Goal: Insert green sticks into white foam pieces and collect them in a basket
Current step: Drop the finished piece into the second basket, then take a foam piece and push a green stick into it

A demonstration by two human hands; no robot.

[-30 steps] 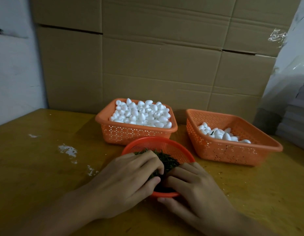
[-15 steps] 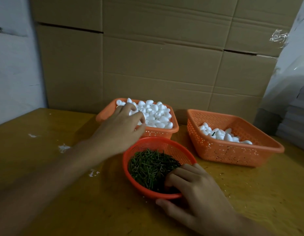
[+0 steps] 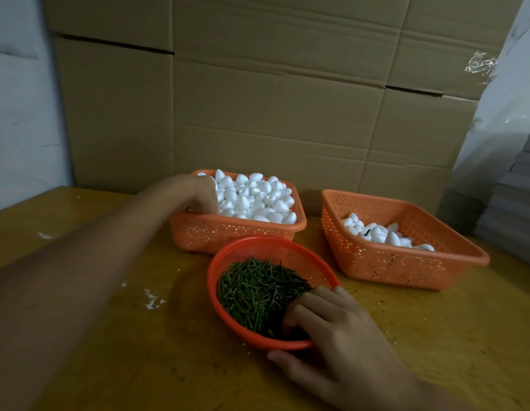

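Observation:
My left hand [image 3: 197,192] reaches into the left square orange basket [image 3: 237,231], fingertips buried among its heap of white foam pieces [image 3: 257,198]. Whether the fingers hold a piece is hidden. A round orange basket [image 3: 259,243] in front holds a pile of green sticks [image 3: 257,289]. My right hand [image 3: 332,327] grips its near rim, fingers curled inside over the sticks and thumb outside below the rim. The right square orange basket [image 3: 406,266] holds a few foam pieces [image 3: 376,232], at least one with a green stick in it.
All three baskets stand on a yellow wooden table [image 3: 168,366]. White foam crumbs [image 3: 152,299] lie left of the round basket. A wall of cardboard boxes [image 3: 257,99] rises just behind the baskets. A grey stack [image 3: 512,203] stands at the far right.
My left hand left the round basket of sticks, moved back and up, and now digs into the foam pieces in the left basket. My right hand stayed on the round basket's rim.

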